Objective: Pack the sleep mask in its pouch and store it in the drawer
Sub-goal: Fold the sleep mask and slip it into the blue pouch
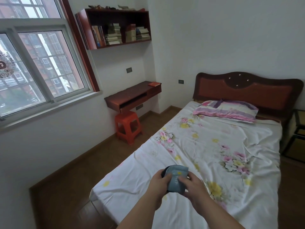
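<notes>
Sleep mask, dark and soft (165, 171), shows only as a rim at the far left edge of a pale blue plastic pouch (177, 180) held over the near end of a bed with a white floral sheet (198, 146). The left hand (159, 184) has its grip clamped on the pouch's left side, thumb on top; the right hand (192, 187) pinches its right side, fingers pressing the front. Packing appears nearly finished; next the pouch's mouth likely needs closing before the walk to a drawer. A reddish-brown wall-mounted worktop with a drawer front (133, 96) stands far left, well apart, above an orange plastic stool (127, 126). A striped pillow (226, 110) lies at the far headboard; a window fills the left wall.
</notes>
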